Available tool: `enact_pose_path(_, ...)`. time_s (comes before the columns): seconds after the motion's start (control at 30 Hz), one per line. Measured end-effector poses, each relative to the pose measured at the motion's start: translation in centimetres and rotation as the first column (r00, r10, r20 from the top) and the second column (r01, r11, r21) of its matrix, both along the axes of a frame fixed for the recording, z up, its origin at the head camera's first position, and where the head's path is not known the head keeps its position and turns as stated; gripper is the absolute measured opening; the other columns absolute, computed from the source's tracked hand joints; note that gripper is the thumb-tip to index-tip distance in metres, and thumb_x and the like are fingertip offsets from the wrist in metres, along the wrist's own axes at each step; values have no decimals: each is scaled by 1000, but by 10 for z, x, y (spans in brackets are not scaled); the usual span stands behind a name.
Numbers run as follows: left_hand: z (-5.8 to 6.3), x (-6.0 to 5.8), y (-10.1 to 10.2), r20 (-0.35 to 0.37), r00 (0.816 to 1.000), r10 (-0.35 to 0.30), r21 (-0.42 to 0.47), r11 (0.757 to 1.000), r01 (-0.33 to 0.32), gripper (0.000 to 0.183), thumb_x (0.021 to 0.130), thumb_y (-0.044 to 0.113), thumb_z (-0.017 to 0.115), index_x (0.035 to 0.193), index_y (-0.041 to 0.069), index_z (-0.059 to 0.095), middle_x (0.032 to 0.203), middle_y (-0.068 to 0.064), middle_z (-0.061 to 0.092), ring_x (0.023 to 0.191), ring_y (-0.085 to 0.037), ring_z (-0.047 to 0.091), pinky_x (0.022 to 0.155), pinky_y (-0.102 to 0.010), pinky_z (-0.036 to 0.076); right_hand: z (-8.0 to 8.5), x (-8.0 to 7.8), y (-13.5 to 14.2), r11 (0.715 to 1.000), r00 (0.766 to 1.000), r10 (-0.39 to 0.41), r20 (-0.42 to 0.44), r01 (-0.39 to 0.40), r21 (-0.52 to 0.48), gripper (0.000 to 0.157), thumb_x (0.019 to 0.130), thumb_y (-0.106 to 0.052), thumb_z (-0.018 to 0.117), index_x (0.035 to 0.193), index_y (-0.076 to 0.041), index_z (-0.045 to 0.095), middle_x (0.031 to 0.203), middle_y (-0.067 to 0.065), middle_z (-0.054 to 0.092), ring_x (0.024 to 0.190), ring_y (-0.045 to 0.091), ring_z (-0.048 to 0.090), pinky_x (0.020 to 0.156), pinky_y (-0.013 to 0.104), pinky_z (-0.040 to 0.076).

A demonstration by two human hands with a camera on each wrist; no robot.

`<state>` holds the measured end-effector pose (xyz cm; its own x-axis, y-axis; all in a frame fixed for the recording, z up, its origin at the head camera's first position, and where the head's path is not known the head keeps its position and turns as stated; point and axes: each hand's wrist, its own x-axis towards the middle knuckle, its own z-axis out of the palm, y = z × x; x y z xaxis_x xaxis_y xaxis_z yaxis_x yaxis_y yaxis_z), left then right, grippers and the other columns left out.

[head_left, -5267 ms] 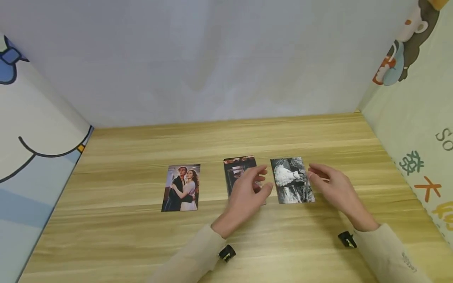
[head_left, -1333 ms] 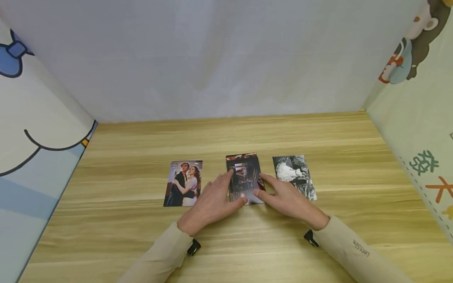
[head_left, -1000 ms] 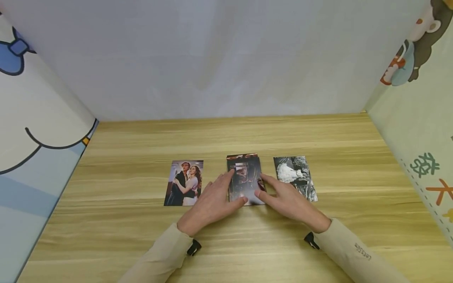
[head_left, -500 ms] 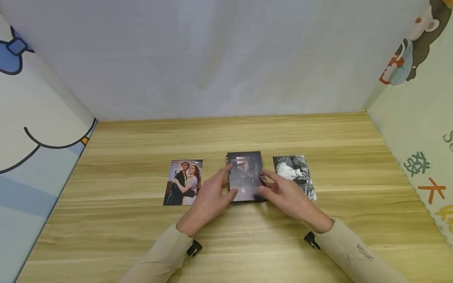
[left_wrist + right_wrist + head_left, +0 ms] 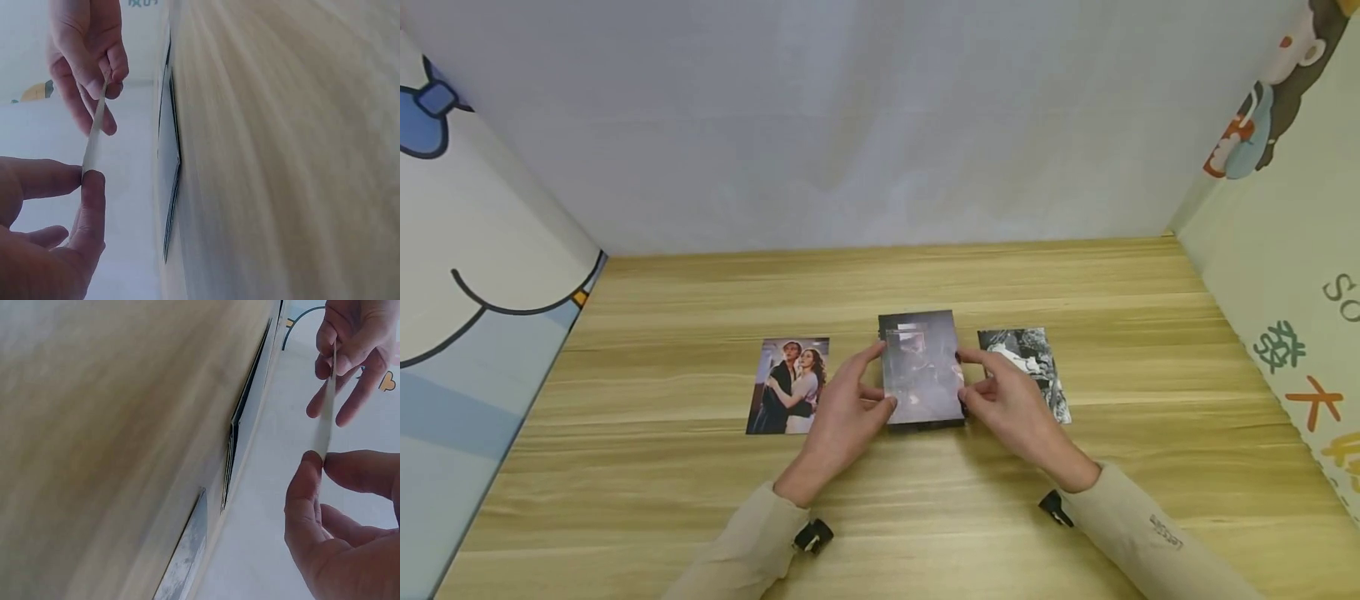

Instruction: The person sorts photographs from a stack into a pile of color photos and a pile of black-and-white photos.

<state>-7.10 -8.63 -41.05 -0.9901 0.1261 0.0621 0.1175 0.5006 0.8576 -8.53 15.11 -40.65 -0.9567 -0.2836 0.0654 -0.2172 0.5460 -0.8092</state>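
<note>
A dark photo card [image 5: 921, 367] is raised off the table between both hands. My left hand [image 5: 838, 417] pinches its left edge between thumb and fingers. At the opposite edge, my right hand [image 5: 1018, 421] pinches it the same way. Seen edge-on in the left wrist view, the thin card [image 5: 95, 137] is well clear of the wood. Under it lies a small stack of cards [image 5: 169, 140], mostly hidden in the head view. The right wrist view shows the stack [image 5: 245, 406] too, its edges slightly uneven.
A colour photo of a couple [image 5: 786, 387] lies flat to the left of the hands. A black-and-white photo [image 5: 1051, 375] lies to the right, partly covered by my right hand. The wooden table [image 5: 925, 517] ends at a pale back wall [image 5: 880, 150], with printed side panels.
Earlier both hands lay over the middle stack, fingers at its sides. Since then they have taken the top card by its edges and lifted it. The two side photos have stayed put.
</note>
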Motion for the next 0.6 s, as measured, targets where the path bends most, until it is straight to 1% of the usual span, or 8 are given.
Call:
enact_pose_path(0.07, 0, 0, 0, 2, 1000, 6, 32, 999, -6, 75, 87, -3, 78, 155, 7, 46, 148, -15, 53, 88, -20, 73, 67, -26, 61, -1, -1, 0, 1000, 1000, -12, -11, 12, -18, 55, 91, 3, 72, 144, 3, 56, 135, 22, 62, 92, 26, 75, 72, 26, 61)
enact_pose_path(0.2, -2, -2, 0, 12, 1000, 15, 82, 997, -16, 75, 87, -4, 78, 154, 5, 46, 147, -14, 55, 87, -19, 73, 67, -26, 60, -2, -2, 0, 997, 1000, -18, -15, 17, -69, 56, 91, 5, 71, 145, 6, 54, 130, 23, 64, 94, 28, 74, 76, 27, 61)
enact_pose_path(0.37, -2, -3, -2, 21, 1000, 14, 92, 996, -16, 73, 88, -3, 77, 154, 2, 46, 144, -15, 58, 87, -20, 74, 67, -26, 60, -1, -3, -1, 994, 1000, -13, -7, 12, -107, 54, 93, 5, 70, 145, 6, 54, 124, 20, 65, 97, 29, 74, 82, 30, 61)
enact_pose_path(0.5, -2, -2, -4, 28, 1000, 6, 103, 995, -9, 71, 89, -3, 75, 153, 0, 47, 141, -16, 60, 90, -22, 74, 67, -26, 60, 0, -2, -2, 992, 1000, -12, 13, 14, -124, 54, 94, 4, 70, 146, 4, 55, 119, 18, 65, 96, 29, 73, 79, 27, 61)
enact_pose_path(0.6, -3, 0, -5, 28, 1000, 9, 118, 993, -12, 70, 89, -3, 75, 153, 0, 48, 139, -17, 61, 92, -23, 74, 69, -27, 61, -1, -1, -3, 991, 1000, -15, 25, 18, -130, 54, 94, 2, 70, 146, 4, 55, 117, 17, 65, 96, 28, 74, 78, 25, 60)
